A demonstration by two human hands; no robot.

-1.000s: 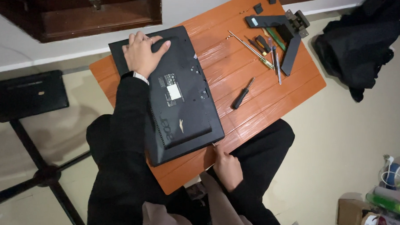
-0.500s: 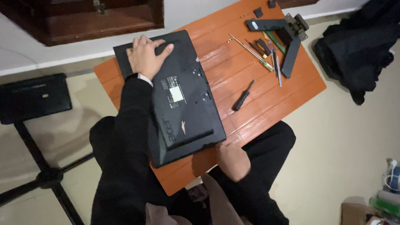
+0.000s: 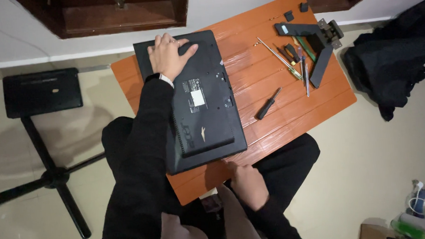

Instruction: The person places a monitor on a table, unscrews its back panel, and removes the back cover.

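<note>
- On the orange slatted desk (image 3: 278,126): flat black plastic monitor (image 3: 205,115), face down, its back panel up, spanning the desk from far edge to near edge.
- Left hand (image 3: 170,57) — fingers spread, palm flat on the monitor's far end.
- Right hand (image 3: 247,184) — at the desk's near edge, just beside the monitor's near corner; grip cannot be told.
- Black-handled screwdriver (image 3: 268,104), right of the monitor, apart from it.
- Black stool (image 3: 42,92) on the floor, left.

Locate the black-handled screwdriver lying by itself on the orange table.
In the head view, the black-handled screwdriver lies on the orange table, right of the face-down black monitor and nearer the person than the cluster of tools.
</note>
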